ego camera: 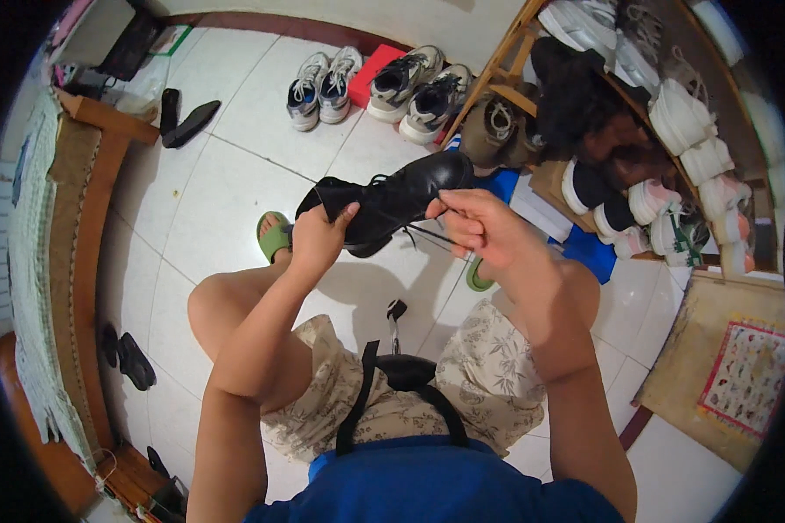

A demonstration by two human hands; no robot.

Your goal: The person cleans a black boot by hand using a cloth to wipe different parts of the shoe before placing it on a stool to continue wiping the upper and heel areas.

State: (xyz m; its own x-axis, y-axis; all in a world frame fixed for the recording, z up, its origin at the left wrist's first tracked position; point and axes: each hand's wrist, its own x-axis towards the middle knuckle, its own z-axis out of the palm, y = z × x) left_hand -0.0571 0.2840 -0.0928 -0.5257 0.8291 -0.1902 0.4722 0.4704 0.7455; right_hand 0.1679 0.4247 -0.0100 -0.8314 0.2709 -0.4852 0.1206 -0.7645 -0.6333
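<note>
A black leather lace-up ankle boot (425, 180) is held above the floor, lying roughly sideways with its toe at the upper right. My left hand (320, 236) grips the open shaft, its thumb along the near edge of the opening. A dark shoelace (434, 234) runs from the boot's side to my right hand (477, 222), whose curled fingers are closed on it beside the toe. Those fingers hide the lace's end. Part of the lacing also shows across the instep.
White floor tiles (255, 150) lie below. Sneakers (327, 85) stand by the far wall near a red box (376, 72). A crowded wooden shoe rack (497, 65) is at right, a wooden bed frame (98, 261) at left. Black flats (186, 121) lie near it. Green slippers (273, 238) are on my feet.
</note>
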